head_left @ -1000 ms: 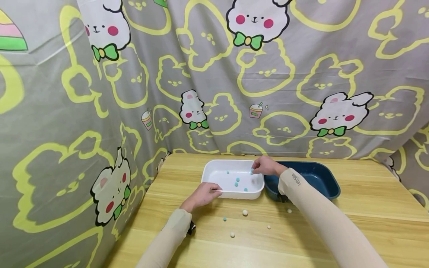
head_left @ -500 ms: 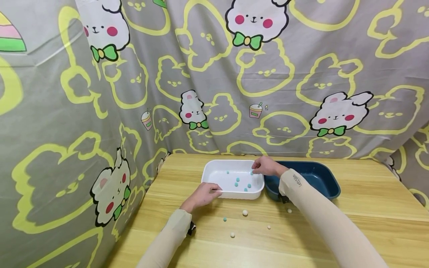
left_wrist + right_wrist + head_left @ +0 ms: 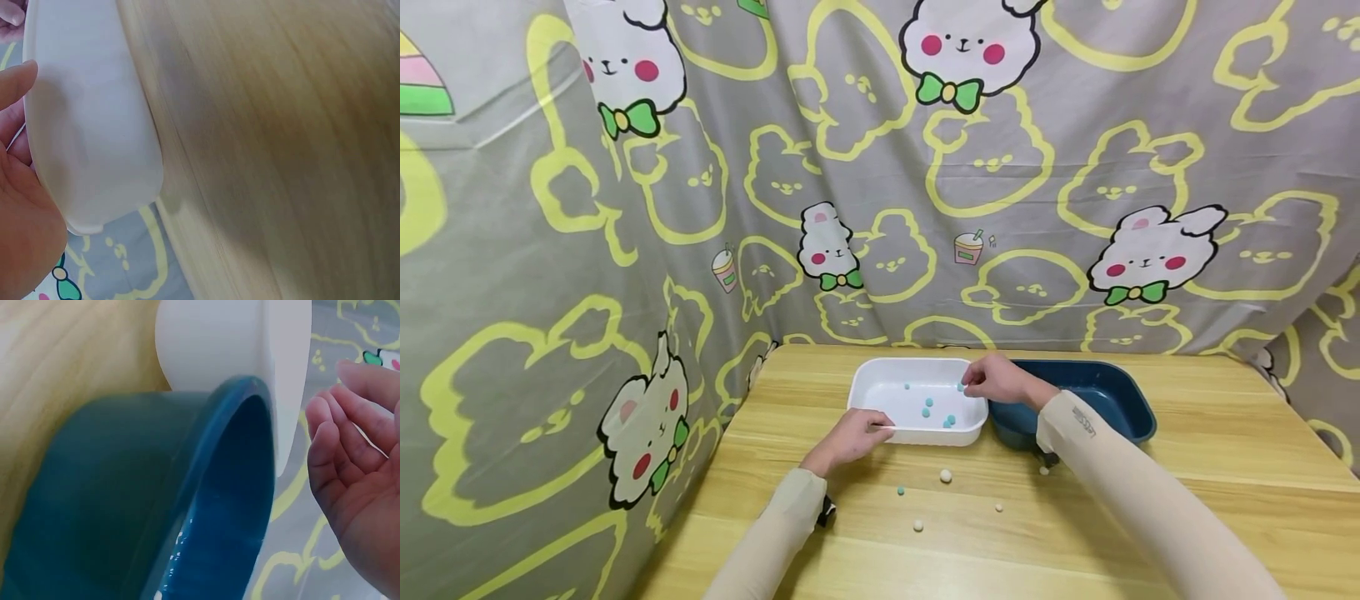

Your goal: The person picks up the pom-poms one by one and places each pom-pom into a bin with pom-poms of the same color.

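My left hand (image 3: 854,435) grips the near left rim of a white plastic basin (image 3: 917,437); the thumb (image 3: 20,81) lies against that rim in the left wrist view. Several small teal balls (image 3: 929,402) lie in the basin. Over the basin's right end hovers my right hand (image 3: 1000,380), its fingers loosely bent and nothing visible between them in the right wrist view. One teal ball (image 3: 960,387) shows just beside its fingertips. A dark blue basin (image 3: 119,487) stands under the right wrist, close against the white one; the arm covers part of it.
In front of the basins, several white balls (image 3: 946,476) and one teal ball (image 3: 901,491) lie scattered on the wooden table (image 3: 850,550). A patterned grey cloth (image 3: 880,167) hangs behind the table and along its left side.
A teal ball has appeared in the white basin below my right hand and rolled near another. The right hand has shifted slightly right relative to the basin; the left hand stays on the rim.
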### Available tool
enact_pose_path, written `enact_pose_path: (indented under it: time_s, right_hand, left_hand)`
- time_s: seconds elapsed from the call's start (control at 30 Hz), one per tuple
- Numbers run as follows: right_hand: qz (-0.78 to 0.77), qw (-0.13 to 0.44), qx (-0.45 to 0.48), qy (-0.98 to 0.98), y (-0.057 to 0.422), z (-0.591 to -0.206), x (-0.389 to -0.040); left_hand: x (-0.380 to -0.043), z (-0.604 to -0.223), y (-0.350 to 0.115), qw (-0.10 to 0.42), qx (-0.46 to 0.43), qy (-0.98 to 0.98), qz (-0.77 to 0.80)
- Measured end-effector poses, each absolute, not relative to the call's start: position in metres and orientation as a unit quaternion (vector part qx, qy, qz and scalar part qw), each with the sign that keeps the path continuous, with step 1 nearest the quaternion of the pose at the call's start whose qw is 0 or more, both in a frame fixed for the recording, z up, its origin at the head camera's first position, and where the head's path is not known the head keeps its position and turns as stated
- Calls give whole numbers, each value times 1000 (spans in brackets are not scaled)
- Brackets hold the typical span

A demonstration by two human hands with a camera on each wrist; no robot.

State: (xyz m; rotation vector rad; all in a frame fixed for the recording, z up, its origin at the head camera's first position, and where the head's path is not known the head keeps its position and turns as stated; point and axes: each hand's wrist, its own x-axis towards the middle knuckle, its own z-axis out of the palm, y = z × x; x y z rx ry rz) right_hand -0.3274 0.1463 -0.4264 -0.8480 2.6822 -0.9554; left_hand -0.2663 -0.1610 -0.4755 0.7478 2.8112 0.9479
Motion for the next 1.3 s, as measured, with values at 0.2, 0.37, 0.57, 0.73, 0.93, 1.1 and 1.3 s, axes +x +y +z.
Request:
enact_pose_path:
  time_s: [0.2,0.37,0.57,0.73,0.93,1.1,1.3]
  right_hand:
    - [-314,79,-311,894,145,-420,-306]
    - [-312,75,-339,884,140,-417,-288]
    - [-314,77,-375,869,128,-417,-270]
    - [-317,80,-404,854,115,-421,-257]
    - [-320,86,-439,835,98,-428,-248]
    - [-316,95,-449,831,86,-434,-243]
    - [-307,110,-451,831,74,-444,-238]
  left_hand:
    - [-266,-475,-161,43,243,916,315]
    - [-267,-475,-161,42,245,915,316]
    - [-268,-477,-162,36,251,916,311]
    - [-268,-478,-162,42,243,918,309]
    - [-267,-477,-161,43,241,916,318]
    - [-266,-476,-160,40,244,916,316]
    - [-267,-476,-161,39,248,916,312]
